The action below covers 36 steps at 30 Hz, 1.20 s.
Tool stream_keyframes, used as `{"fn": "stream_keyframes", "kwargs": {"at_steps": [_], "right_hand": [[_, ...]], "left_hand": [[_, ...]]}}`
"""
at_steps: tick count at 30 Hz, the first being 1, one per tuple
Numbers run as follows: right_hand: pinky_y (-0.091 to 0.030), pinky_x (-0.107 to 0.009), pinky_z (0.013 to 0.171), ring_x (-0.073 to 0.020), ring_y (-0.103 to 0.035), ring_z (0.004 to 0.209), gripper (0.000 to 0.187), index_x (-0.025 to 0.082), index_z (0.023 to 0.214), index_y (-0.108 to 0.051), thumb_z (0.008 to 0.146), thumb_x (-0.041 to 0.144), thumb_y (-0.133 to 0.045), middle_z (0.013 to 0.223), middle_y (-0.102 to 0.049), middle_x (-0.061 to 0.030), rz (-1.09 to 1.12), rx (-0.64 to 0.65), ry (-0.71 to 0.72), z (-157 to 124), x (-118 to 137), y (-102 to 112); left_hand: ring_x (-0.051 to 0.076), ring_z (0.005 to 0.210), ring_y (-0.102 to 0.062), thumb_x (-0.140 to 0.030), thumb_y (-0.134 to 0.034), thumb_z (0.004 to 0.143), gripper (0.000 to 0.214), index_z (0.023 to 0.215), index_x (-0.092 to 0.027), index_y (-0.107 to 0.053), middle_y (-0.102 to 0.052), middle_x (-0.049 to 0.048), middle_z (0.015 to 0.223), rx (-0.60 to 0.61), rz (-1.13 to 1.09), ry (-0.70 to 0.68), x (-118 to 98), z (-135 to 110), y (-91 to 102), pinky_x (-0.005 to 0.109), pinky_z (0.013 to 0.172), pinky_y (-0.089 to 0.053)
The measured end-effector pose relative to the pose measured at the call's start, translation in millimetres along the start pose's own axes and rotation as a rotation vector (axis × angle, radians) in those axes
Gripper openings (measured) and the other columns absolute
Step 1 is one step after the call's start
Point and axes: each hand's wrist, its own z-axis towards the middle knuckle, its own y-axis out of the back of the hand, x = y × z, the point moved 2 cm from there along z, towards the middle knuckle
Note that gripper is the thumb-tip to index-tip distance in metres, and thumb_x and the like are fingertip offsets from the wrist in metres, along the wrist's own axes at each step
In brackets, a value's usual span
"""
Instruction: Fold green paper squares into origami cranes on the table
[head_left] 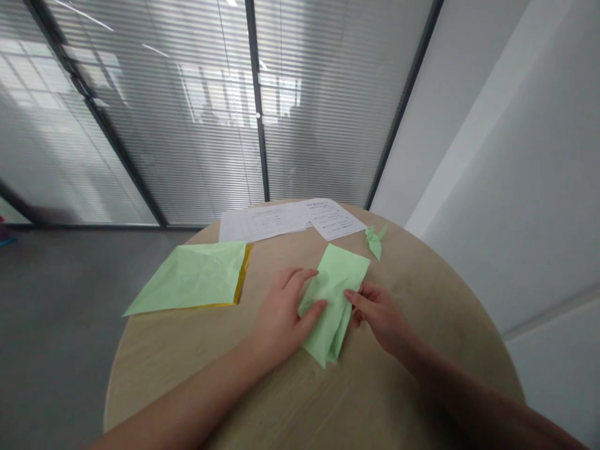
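A folded light green paper (338, 281) lies in the middle of the round wooden table (412, 281). My left hand (281, 312) rests on the paper's left side, its thumb pressed onto the sheet and its fingers stretched along the edge. My right hand (382, 315) pinches the paper's right edge, forefinger on top. The near end of the paper shows several layers.
A stack of green sheets over a yellow one (197, 278) lies at the left. White printed pages (290, 219) sit at the far edge. A small folded green paper figure (375, 240) stands beyond the paper. Glass walls with blinds rise behind; a white wall stands at right.
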Motion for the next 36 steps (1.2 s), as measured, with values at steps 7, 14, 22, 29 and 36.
{"fn": "stream_keyframes", "kwargs": {"at_steps": [7, 14, 22, 29, 36], "right_hand": [[-0.051, -0.028, 0.059, -0.0151, -0.06, 0.061, 0.034, 0.019, 0.069, -0.063, 0.075, 0.049, -0.076, 0.065, -0.065, -0.0008, -0.097, 0.032, 0.142, -7, 1, -6], [-0.053, -0.033, 0.069, -0.0197, -0.065, 0.072, 0.03, 0.02, 0.078, -0.07, 0.076, 0.049, -0.076, 0.075, -0.072, -0.0049, -0.137, 0.085, 0.211, -5, 11, 7], [-0.055, -0.038, 0.076, -0.0229, -0.068, 0.079, 0.034, 0.021, 0.091, -0.074, 0.076, 0.051, -0.078, 0.088, -0.075, -0.0074, -0.009, 0.059, 0.211, 11, 8, 37], [-0.054, -0.038, 0.077, -0.0227, -0.068, 0.08, 0.029, 0.021, 0.09, -0.074, 0.078, 0.048, -0.077, 0.091, -0.075, -0.0072, -0.02, 0.041, 0.227, 13, 3, 42], [-0.054, -0.038, 0.074, -0.0246, -0.068, 0.083, 0.035, 0.022, 0.094, -0.071, 0.077, 0.052, -0.075, 0.092, -0.074, -0.008, 0.038, 0.024, 0.161, 13, 9, 39]], "left_hand": [[0.032, 0.138, -0.043, -0.02, -0.066, 0.075, 0.093, 0.156, -0.021, -0.02, -0.041, 0.0168, 0.153, 0.234, -0.132, 0.081, -12, -15, -17.0, 0.052, 0.106, -0.046], [0.027, 0.115, -0.062, -0.016, -0.057, 0.077, 0.08, 0.152, -0.024, -0.031, -0.054, 0.0158, 0.143, 0.138, -0.401, 0.303, 7, 6, 14.6, 0.039, 0.083, -0.056], [0.019, 0.076, -0.068, -0.048, -0.059, 0.086, 0.04, 0.107, -0.016, -0.07, -0.074, 0.0109, 0.099, 0.279, -0.565, 0.612, 34, 27, 29.3, 0.028, 0.061, -0.052], [0.026, 0.102, -0.066, -0.05, -0.068, 0.082, 0.067, 0.14, -0.021, -0.052, -0.068, 0.0138, 0.123, 0.244, -0.53, 0.411, 21, 16, 22.5, 0.034, 0.077, -0.054], [0.016, 0.06, -0.057, -0.049, -0.055, 0.088, 0.038, 0.074, -0.017, -0.068, -0.066, 0.0033, 0.068, 0.211, -0.455, 0.484, 34, 19, 19.1, 0.026, 0.054, -0.041]]}}
